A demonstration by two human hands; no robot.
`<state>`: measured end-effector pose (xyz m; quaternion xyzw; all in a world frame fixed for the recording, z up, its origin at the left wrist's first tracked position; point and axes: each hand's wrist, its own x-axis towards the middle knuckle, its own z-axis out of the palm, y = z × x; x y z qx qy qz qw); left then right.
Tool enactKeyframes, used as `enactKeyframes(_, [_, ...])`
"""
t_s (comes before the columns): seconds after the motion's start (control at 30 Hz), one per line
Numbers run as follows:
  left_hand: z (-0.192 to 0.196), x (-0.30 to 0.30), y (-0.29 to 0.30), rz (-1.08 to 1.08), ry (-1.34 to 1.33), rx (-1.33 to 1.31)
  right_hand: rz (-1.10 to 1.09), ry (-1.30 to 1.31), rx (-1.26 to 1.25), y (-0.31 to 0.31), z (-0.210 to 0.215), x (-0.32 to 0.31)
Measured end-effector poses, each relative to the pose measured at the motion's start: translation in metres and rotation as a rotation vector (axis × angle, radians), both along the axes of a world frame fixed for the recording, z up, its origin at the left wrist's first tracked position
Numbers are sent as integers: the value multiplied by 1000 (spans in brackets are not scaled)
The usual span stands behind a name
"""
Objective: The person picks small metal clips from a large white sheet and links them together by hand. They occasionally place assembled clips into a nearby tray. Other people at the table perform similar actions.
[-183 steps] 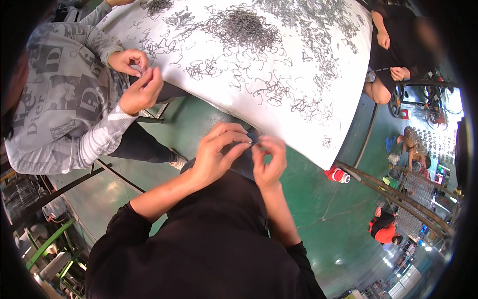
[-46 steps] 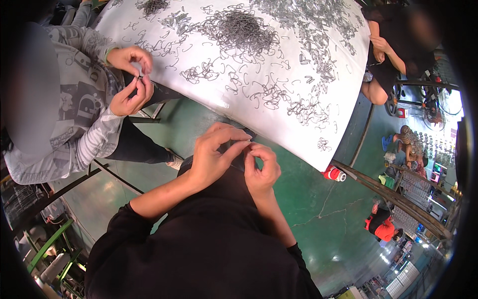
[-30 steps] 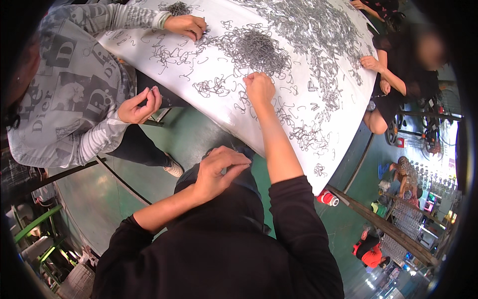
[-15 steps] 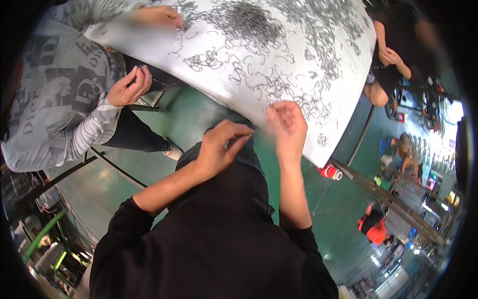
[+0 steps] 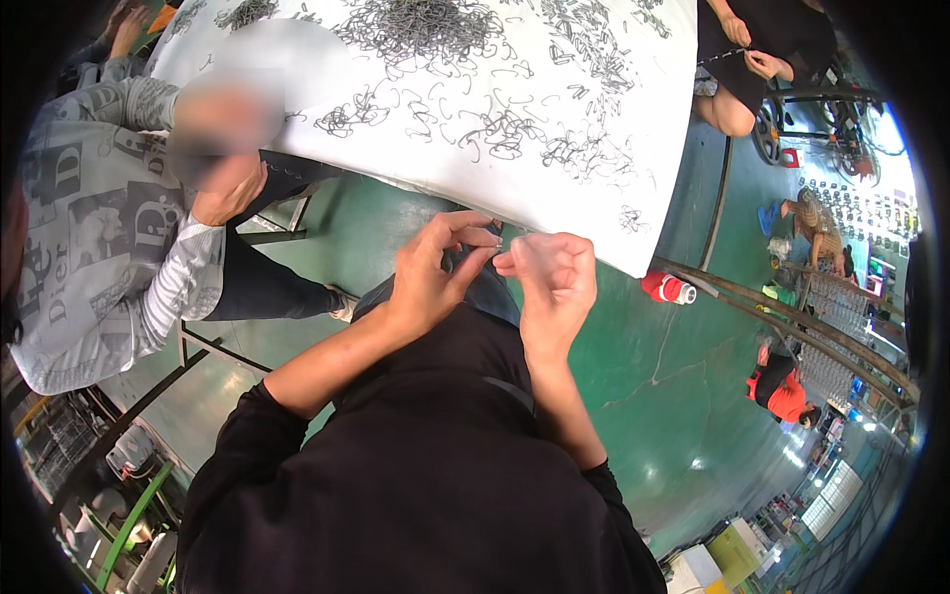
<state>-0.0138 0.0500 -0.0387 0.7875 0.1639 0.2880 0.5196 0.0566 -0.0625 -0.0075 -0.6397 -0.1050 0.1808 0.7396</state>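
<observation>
My left hand and my right hand meet just below the near edge of a white table, over my lap. Their fingertips pinch a small thin metal wire piece between them; it is mostly hidden by the fingers. On the table lie several loose bent wire pieces, with a dense heap of wire pieces at the far side.
A person in a grey patterned top sits at my left, one hand raised. Another person sits at the table's far right. A red bottle stands on the green floor by a metal frame. A person in orange crouches at the right.
My right hand reached out to the wire pieces on the table, then came back to my left hand at the table edge. The person at my left drew the far hand back.
</observation>
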Motion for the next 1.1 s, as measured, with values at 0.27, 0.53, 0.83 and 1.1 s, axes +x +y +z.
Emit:
enactKeyframes(0.27, [-25,53,29,-70,-14,56,-65,-526,71,-20,-26,5])
enactKeyframes(0.53, [-113,259,64,-58,142,538,32,-633,-94,-39,-25,27])
enactKeyframes(0.83, [-128,302,75,-327,319,1225,77,-738,-132,-40,-27,31])
enactKeyframes(1.1, [-33,201,49,-195,337,-45,19,-652,-113,-30,-21,27])
